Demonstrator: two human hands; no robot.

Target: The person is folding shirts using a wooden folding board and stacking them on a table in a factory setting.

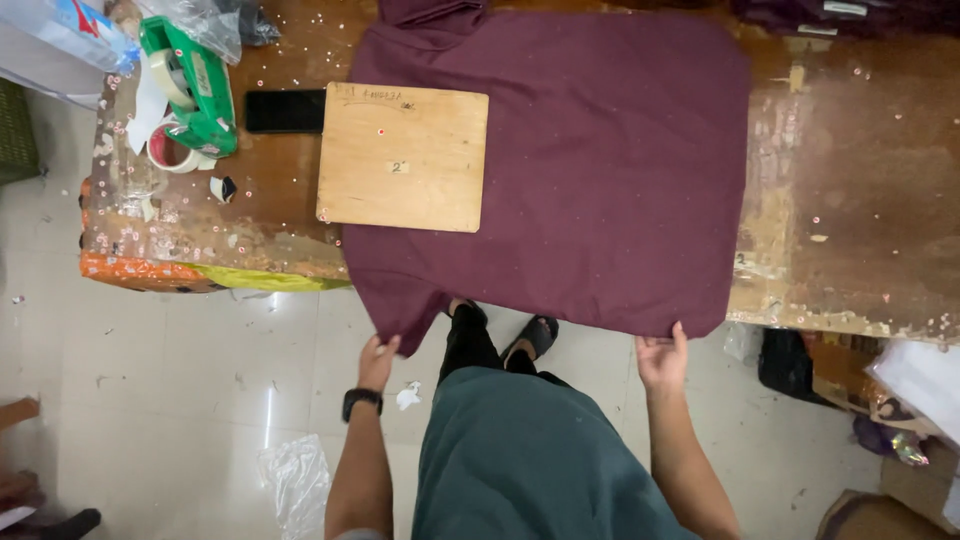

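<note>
— Fingers first: what are they doing on each side?

— Fingers of the left hand (377, 358) are curled over the lower left corner of the maroon garment (590, 170), pinching the cloth where it hangs off the front edge of the tabletop (850, 170). The right hand (662, 358) does the same at the lower right corner, its fingers closed on the hem from below. Both hands have hold of the fabric and nothing else.

— Where does the garment lie?

— Spread flat across the worn wooden tabletop, its near edge drooping over the front toward the person. A sleeve-like flap hangs down at the lower left, just by the left hand. The far edge, with what looks like a neckline, reaches the top of the view.

— Anything on it?

— A square wooden board (403, 157) rests with its right part on the garment's left side and its left part on bare wood.

— And around it?

— A black phone (285, 110) lies just left of the board, touching or nearly so; I cannot tell which. Farther left sits a green tape dispenser (190, 85) with a roll of tape (172, 150) beside it. Small pale specks dot the tabletop.

— What of the person?

— A black watch (361, 401) is on the left wrist. Below, a grey-green top and black sandals show above a pale tiled floor (180, 380), where a crumpled clear plastic bag (295, 480) lies.
</note>
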